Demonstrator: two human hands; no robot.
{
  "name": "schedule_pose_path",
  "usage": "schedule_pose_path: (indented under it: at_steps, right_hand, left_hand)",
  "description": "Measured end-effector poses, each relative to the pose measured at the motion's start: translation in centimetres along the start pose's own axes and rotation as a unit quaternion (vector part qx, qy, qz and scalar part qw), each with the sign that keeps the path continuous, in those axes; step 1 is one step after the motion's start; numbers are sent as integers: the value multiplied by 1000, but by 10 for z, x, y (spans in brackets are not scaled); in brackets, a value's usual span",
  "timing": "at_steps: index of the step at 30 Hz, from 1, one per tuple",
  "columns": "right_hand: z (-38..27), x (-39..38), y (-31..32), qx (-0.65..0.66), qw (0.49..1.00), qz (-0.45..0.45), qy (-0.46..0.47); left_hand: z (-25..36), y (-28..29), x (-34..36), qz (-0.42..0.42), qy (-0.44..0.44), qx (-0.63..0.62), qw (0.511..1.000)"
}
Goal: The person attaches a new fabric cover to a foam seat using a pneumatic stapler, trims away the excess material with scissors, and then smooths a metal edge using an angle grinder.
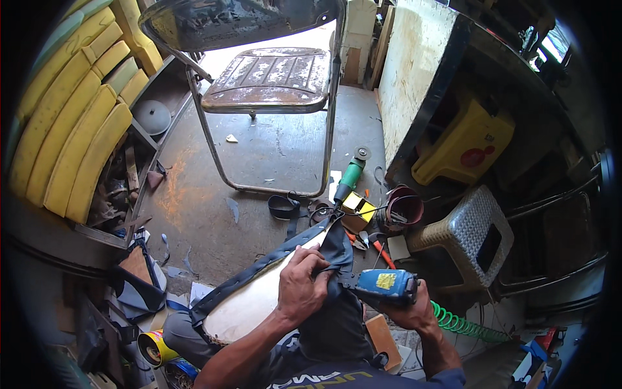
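Across my lap lies a long, pale wooden panel (241, 303) with its edges wrapped in a dark cover (249, 262). My left hand (301, 285) is closed on the gathered cover at the panel's right edge, its fingers bent and pressing down. In my right hand (418, 312) is a blue staple gun (385, 284), gripped by its handle. Its nose points left and reaches the folded cover beside my left fingers; whether it touches the panel is hidden. A green coiled hose (463, 326) trails to the right from near the staple gun's handle.
A worn metal folding chair (265, 81) stands ahead. Yellow curved pieces (71, 142) are stacked at left. Near the panel's far end are a green angle grinder (352, 176), a yellow box (357, 209) and a dark red bucket (405, 206). A woven-pattern stool (461, 227) stands right.
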State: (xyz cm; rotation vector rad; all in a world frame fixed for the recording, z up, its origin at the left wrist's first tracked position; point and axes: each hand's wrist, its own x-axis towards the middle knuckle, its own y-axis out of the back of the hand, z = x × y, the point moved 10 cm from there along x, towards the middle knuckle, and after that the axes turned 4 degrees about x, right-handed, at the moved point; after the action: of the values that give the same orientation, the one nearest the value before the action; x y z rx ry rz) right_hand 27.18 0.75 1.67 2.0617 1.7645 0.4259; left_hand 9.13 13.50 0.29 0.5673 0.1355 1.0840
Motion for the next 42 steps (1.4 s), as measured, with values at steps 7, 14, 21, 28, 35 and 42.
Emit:
schedule_pose_path:
  at_steps: [7,14,21,28,35,42]
  right_hand:
    - [15,-9,-8,48,992,-3,-117]
    - [18,-19,-5,62,992,37,-102]
    - [23,-18,-7,87,989,65,-96]
    - [9,-17,-14,50,996,76,-21]
    - [9,-26,-26,28,997,70,-29]
    - [15,-41,-33,82,990,103,-43]
  left_hand:
    - [0,15,1,-20,19,-23,999]
    - [51,-1,-35,-143,-181,177,957]
    - [28,-5,-34,-93,-85,85,988]
    - [20,3,-29,-45,-43,47,997]
    - [14,5,-29,-57,-36,41,997]
    - [10,4,-28,-55,-35,31,997]
